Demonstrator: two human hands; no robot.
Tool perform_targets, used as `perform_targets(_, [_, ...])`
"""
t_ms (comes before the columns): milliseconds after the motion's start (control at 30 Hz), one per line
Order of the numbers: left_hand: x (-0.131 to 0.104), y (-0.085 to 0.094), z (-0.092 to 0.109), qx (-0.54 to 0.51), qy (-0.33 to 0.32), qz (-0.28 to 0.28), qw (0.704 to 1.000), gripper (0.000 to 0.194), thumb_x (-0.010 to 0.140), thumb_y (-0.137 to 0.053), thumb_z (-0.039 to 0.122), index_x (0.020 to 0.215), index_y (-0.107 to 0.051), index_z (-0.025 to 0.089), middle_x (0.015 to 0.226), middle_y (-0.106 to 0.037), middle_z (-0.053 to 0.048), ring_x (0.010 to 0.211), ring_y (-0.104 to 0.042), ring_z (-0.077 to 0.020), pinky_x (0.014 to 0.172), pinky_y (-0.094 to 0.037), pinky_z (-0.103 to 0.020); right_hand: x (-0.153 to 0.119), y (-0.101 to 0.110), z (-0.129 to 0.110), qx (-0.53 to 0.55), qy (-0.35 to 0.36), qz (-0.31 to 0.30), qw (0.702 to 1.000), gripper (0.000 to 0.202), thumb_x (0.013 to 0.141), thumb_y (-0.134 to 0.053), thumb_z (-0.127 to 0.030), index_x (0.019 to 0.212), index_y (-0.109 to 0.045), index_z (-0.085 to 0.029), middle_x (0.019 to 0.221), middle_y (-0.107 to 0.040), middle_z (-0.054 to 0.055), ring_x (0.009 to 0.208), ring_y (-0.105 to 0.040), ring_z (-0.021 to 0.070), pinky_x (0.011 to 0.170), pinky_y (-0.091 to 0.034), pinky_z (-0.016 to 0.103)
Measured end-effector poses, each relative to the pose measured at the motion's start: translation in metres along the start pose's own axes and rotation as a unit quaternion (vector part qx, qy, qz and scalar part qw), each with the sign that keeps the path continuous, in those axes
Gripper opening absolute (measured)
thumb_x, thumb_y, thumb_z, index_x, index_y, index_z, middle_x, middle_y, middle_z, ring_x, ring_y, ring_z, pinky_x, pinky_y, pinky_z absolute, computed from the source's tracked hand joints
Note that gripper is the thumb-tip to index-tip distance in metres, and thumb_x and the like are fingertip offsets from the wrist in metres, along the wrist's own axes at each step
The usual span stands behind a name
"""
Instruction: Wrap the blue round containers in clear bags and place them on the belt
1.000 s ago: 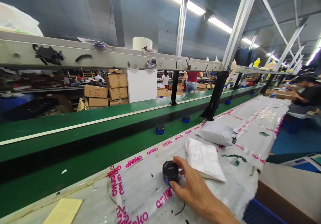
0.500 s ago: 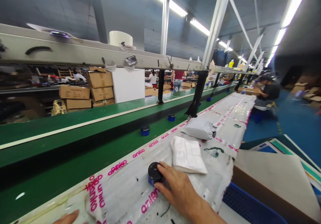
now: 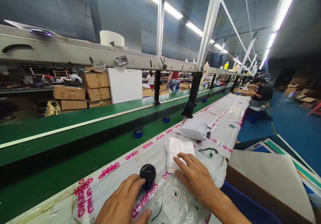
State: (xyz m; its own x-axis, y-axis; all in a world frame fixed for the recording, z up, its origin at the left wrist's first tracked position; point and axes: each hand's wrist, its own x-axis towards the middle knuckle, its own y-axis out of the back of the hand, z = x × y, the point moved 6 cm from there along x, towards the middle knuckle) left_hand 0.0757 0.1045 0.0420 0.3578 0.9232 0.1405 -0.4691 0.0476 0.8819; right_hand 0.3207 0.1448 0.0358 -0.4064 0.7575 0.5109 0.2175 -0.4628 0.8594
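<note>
A small round blue unit with a glossy black top (image 3: pixel 147 174) stands on the plastic-covered bench. My left hand (image 3: pixel 122 200) is at its left side, fingertips at its edge and thumb held apart, so the hand is open and not wrapped round it. Over a folded white cloth or stack of thin white sheets (image 3: pixel 173 150), my right hand (image 3: pixel 194 175) has its fingers spread, the tips at the near part of the stack. Whether those fingertips press on it I cannot tell. Behind the stack lies a grey-white plastic packet (image 3: pixel 193 129).
Along the left runs a green conveyor (image 3: pixel 100 160) carrying several similar blue-and-black units (image 3: pixel 138 132). A metal shelf rail (image 3: pixel 82 55) and dark posts (image 3: pixel 193 97) stand above it. At right are an open carton (image 3: pixel 268 177) and a blue basket (image 3: pixel 245 204). A person (image 3: pixel 262 90) sits farther along.
My right hand has left the round unit and moved over to the white stack. My left hand has come up from the bottom edge to the unit. The view has shifted slightly.
</note>
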Motion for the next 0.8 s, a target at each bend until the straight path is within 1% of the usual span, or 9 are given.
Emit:
perform_targets(100, [0.007,-0.001,0.003,-0.046,0.044,0.03,0.998,0.045,0.089,-0.053,0.033,0.134,-0.054,0.026,0.14,-0.059,-0.01,0.121,-0.064,-0.0274,0.1,-0.054,-0.043,0.003,-0.013,-0.009,-0.013,0.026,-0.01,1.0,0.028,0.089,-0.067,-0.007,0.114,-0.063,-0.019,0.116,-0.065,0.012,0.098,-0.062,0.0318,0.078,-0.058,0.046])
perform_targets(200, [0.01,0.0,0.007,-0.06,0.096,0.026,0.993,0.039,0.091,-0.049,0.034,0.128,-0.05,0.024,0.124,-0.066,-0.011,0.105,-0.068,-0.0286,0.089,-0.054,-0.045,0.004,-0.019,-0.011,0.01,0.028,0.002,1.0,0.023,0.091,-0.058,-0.001,0.105,-0.065,-0.018,0.103,-0.067,0.01,0.09,-0.061,0.0289,0.074,-0.054,0.041])
perform_targets(233, [0.01,0.0,0.006,-0.06,0.113,0.023,0.992,0.039,0.091,-0.049,0.034,0.128,-0.049,0.024,0.122,-0.066,-0.011,0.103,-0.069,-0.0293,0.087,-0.053,-0.045,0.005,-0.02,-0.01,0.023,0.024,0.007,0.999,0.022,0.092,-0.055,-0.001,0.102,-0.065,-0.018,0.101,-0.067,0.01,0.088,-0.06,0.0283,0.073,-0.053,0.04])
perform_targets(300, [0.011,0.0,0.006,-0.065,0.123,0.026,0.99,0.042,0.09,-0.05,0.034,0.131,-0.047,0.024,0.127,-0.064,-0.011,0.11,-0.067,-0.0297,0.092,-0.051,-0.045,0.004,-0.02,-0.006,0.055,0.008,0.017,0.998,0.022,0.095,-0.05,-0.003,0.098,-0.066,-0.019,0.097,-0.067,0.01,0.086,-0.06,0.0272,0.074,-0.051,0.039])
perform_targets(433, [0.012,-0.002,0.003,-0.069,0.103,0.035,0.992,0.051,0.09,-0.051,0.033,0.14,-0.042,0.023,0.141,-0.055,-0.011,0.123,-0.06,-0.0277,0.103,-0.047,-0.044,0.005,-0.02,0.008,0.14,-0.055,0.027,0.988,0.022,0.1,-0.046,-0.014,0.094,-0.067,-0.02,0.094,-0.069,0.008,0.087,-0.062,0.0251,0.077,-0.05,0.037])
perform_targets(500, [0.013,-0.004,0.001,-0.065,0.104,0.033,0.992,0.053,0.091,-0.051,0.034,0.141,-0.041,0.023,0.142,-0.055,-0.012,0.124,-0.06,-0.0284,0.103,-0.048,-0.045,0.005,-0.021,0.017,0.187,-0.101,0.023,0.977,0.02,0.098,-0.049,-0.019,0.091,-0.067,-0.021,0.091,-0.07,0.006,0.086,-0.064,0.024,0.074,-0.05,0.035])
perform_targets(567, [0.013,-0.004,0.001,-0.063,0.102,0.045,0.992,0.053,0.091,-0.051,0.035,0.142,-0.042,0.025,0.143,-0.054,-0.011,0.125,-0.059,-0.0287,0.103,-0.049,-0.046,0.006,-0.022,0.027,0.234,-0.15,0.013,0.961,0.018,0.097,-0.054,-0.026,0.087,-0.069,-0.021,0.085,-0.071,0.004,0.078,-0.066,0.0222,0.067,-0.05,0.032])
perform_targets(667, [0.014,0.001,0.008,-0.058,0.07,0.085,0.992,0.047,0.093,-0.051,0.034,0.139,-0.046,0.028,0.145,-0.052,-0.008,0.128,-0.057,-0.0275,0.104,-0.05,-0.045,0.008,-0.023,0.038,0.3,-0.2,-0.005,0.933,0.024,0.095,-0.059,-0.037,0.084,-0.073,-0.021,0.08,-0.074,0.002,0.07,-0.068,0.0205,0.062,-0.051,0.029])
perform_targets(800, [0.018,0.004,0.024,-0.037,0.011,0.103,0.994,0.037,0.092,-0.054,0.032,0.128,-0.056,0.028,0.147,-0.049,-0.008,0.129,-0.056,-0.0277,0.105,-0.051,-0.044,0.009,-0.019,0.044,0.354,-0.223,-0.01,0.908,0.035,0.095,-0.055,-0.048,0.092,-0.077,-0.02,0.086,-0.076,0.005,0.077,-0.069,0.0235,0.067,-0.052,0.031])
